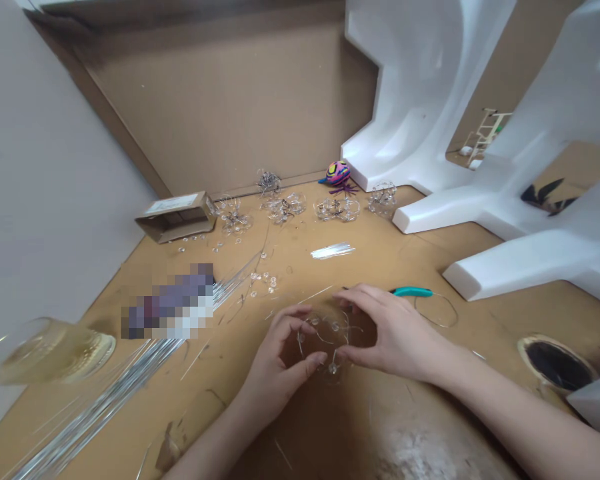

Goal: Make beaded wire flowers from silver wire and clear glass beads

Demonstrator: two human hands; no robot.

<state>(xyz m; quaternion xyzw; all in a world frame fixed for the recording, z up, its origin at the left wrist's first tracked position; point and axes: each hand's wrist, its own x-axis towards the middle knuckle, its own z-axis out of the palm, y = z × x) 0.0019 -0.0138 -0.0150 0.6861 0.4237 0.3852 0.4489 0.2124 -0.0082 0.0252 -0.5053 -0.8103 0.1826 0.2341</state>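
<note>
Between my two hands is a rounded thin-wire ornament with clear beads (335, 327), close above the brown table. My left hand (285, 350) curls around its left side, fingers at the wire and thumb underneath near the front. From the right, my right hand (390, 330) holds the wire, its thumb near a bead at the front and its fingers bent over the far side. The exact contact points are hard to make out. Just beyond my right hand lie teal-handled pliers (413, 292), partly hidden by the fingers.
Several finished-looking wire-and-bead clusters (285, 208) line the back beside an open cardboard box (177, 219). Loose clear beads (265, 280), short wires (333, 251) and a long wire bundle (115, 390) lie about. A glass (50, 350) stands left, a dark cup (557, 362) right, near white moulded supports (510, 260).
</note>
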